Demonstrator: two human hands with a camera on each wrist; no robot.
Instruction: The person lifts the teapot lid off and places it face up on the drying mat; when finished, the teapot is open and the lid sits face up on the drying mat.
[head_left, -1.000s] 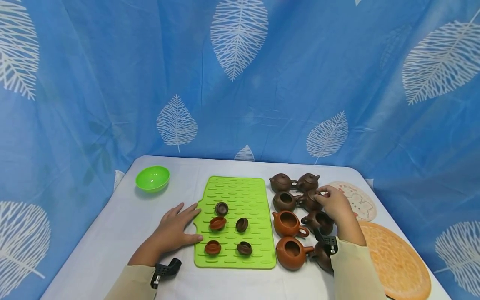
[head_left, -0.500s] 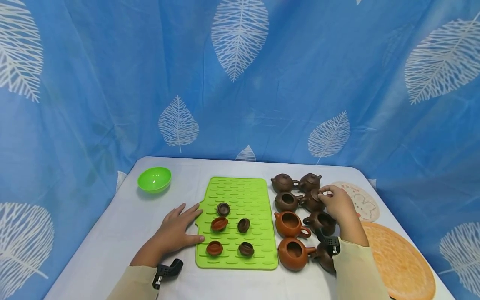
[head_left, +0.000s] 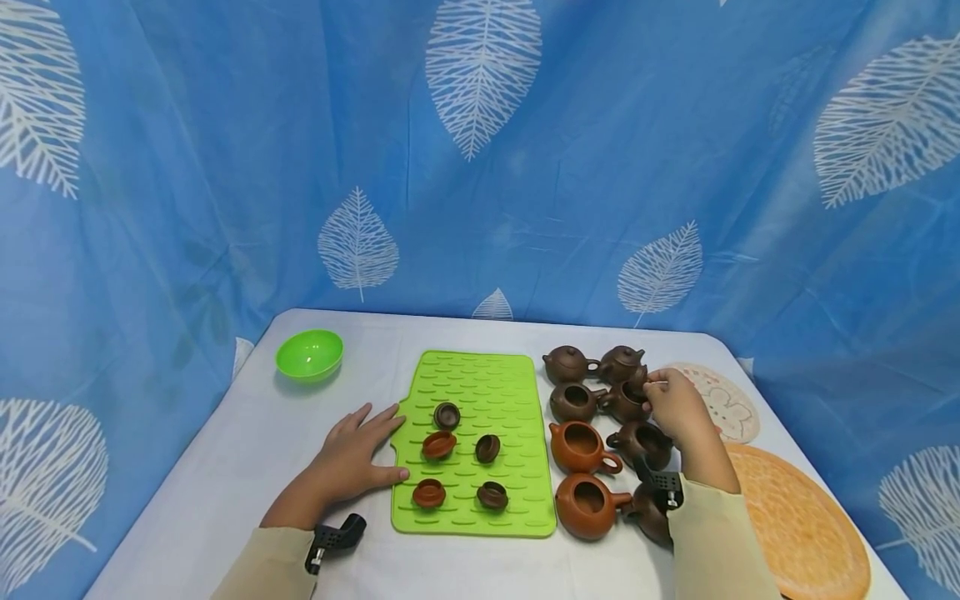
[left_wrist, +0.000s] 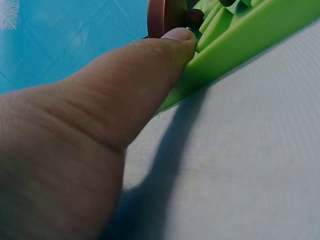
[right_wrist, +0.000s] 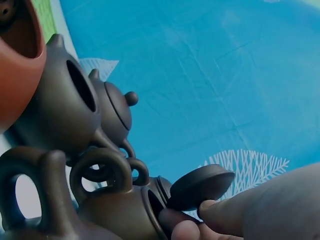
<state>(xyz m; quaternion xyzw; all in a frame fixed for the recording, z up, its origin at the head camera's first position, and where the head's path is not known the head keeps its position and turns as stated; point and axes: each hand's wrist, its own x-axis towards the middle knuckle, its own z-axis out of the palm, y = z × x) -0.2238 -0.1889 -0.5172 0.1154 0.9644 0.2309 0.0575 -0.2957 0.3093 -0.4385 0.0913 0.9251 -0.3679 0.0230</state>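
My right hand pinches a small dark brown teapot lid. In the right wrist view the lid is tilted above the opening of a dark brown teapot; whether its edge touches the rim I cannot tell. My left hand lies with fingers spread at the left edge of a green ribbed mat, the thumb touching that edge. Several loose lids lie on the mat, among them a reddish lid and a dark lid.
Two rows of teapots stand right of the mat, including an open orange teapot and a lidded dark teapot at the back. A green bowl sits far left. A rabbit-patterned round mat and an orange-brown round mat lie right.
The lid my right hand pinches has come up off its teapot and tilted, the hand shifting slightly right. My left hand keeps its place at the mat's edge.
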